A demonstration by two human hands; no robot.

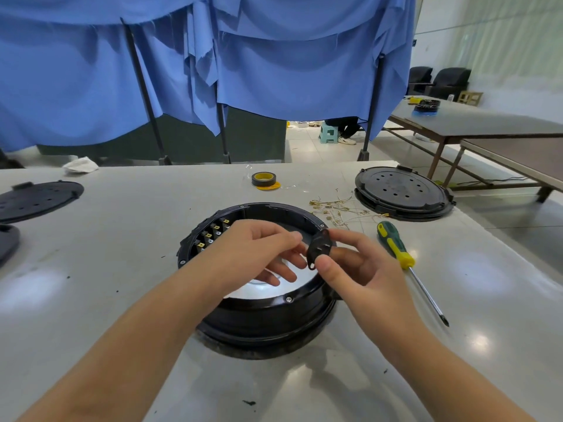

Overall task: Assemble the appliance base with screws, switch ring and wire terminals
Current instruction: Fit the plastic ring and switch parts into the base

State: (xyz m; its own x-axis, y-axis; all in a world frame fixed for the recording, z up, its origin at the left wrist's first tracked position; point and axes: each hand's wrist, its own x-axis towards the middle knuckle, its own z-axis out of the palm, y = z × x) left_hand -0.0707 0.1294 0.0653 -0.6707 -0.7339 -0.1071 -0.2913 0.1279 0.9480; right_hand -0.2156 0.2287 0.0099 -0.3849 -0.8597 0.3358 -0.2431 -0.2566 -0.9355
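Hands met above the round black plastic appliance base, which sat in the middle of the pale grey glossy desk with its open side up. The right hand pinched a small black flat plastic part with slots between thumb and curled fingers, holding it over the base's right rim. The left hand hovered just beside that part with its fingers loosely bent, the fingertips near the part; whether they touched it could not be told. Inside the base lay a shiny silver metal disc, and a row of black switch blocks with brass tabs lined the inner left wall.

Right of the base a green and yellow handled screwdriver lay flat, its steel shaft pointing toward the near edge. Behind it spread a loose tangle of thin wires with brass terminals. A black perforated round cover rested at the far right, another black perforated cover at the far left. A roll of black tape with a yellow core stood near the back edge, beside a crumpled white cloth. Blue fabric curtains hung on dark poles behind the desk, over a white tiled floor.
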